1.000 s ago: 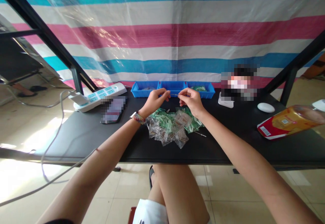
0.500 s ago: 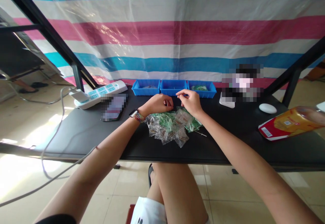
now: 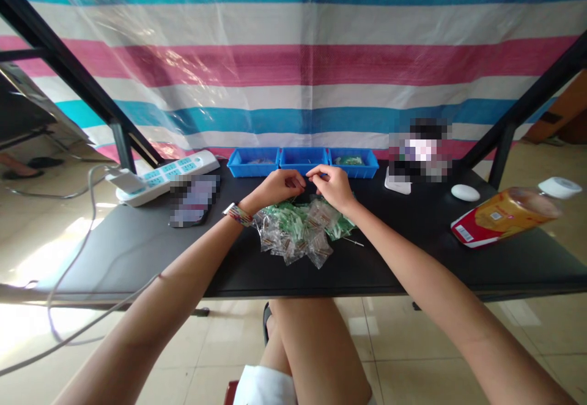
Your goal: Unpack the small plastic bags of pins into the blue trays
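Left grip and right grip curled close together, too small and shaded to tell whether holding anything. Thin rod, stretched between both a second ago, now out of sight. Nearest on the table, heaped packets beside a white pin. Rightward, bottle with barcode, lettering unreadable. Beyond, blue bins.
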`<state>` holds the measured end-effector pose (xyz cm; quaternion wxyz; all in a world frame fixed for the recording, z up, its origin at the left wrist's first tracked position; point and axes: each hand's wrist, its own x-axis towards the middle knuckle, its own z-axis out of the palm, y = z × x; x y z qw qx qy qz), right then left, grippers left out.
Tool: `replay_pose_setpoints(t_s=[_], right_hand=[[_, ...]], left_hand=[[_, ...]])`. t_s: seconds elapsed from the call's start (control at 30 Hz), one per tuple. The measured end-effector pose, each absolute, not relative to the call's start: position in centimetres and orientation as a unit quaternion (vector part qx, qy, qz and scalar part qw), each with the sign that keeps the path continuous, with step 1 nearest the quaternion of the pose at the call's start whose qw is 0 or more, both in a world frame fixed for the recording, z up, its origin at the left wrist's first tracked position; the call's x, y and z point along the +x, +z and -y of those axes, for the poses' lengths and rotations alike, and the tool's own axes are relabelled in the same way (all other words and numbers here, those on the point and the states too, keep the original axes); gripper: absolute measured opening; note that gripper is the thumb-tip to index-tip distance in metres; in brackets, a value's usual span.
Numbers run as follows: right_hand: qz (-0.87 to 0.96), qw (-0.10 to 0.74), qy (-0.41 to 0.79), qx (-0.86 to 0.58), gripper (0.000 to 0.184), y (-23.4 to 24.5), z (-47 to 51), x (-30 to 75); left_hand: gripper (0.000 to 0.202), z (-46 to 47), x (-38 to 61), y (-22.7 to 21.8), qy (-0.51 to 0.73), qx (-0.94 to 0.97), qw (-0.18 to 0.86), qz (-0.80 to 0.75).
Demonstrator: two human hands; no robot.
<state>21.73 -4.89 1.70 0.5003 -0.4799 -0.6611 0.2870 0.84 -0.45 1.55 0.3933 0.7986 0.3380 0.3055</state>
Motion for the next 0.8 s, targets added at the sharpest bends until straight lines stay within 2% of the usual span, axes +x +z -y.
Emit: replay_pose_setpoints(t_s=[0.2,0.37,0.57,0.8], right_hand=[[0.660,0.489,0.333,-0.463,0.016,1.24,4.70,21.60],[0.616,0.500,0.419,-0.442,0.022,1.07,4.59,21.26],[0.575,0.504,0.494,-0.415,0.032,1.35,4.62,20.99],[0.532,0.513,0.516,-0.433,0.017,1.80,4.56,21.45]], left_hand=[[0.025,0.49,1.24,1.62,0.375,0.740,0.453,-0.326],[0.034,0.60,1.51,1.85,0.434,0.689,0.483,-0.321],[0.037,1.03,1.81,2.04,0.430,0.678,0.505,-0.318],[0.039,1.04,1.68,2.11,0.422,0.686,0.498,-0.323]])
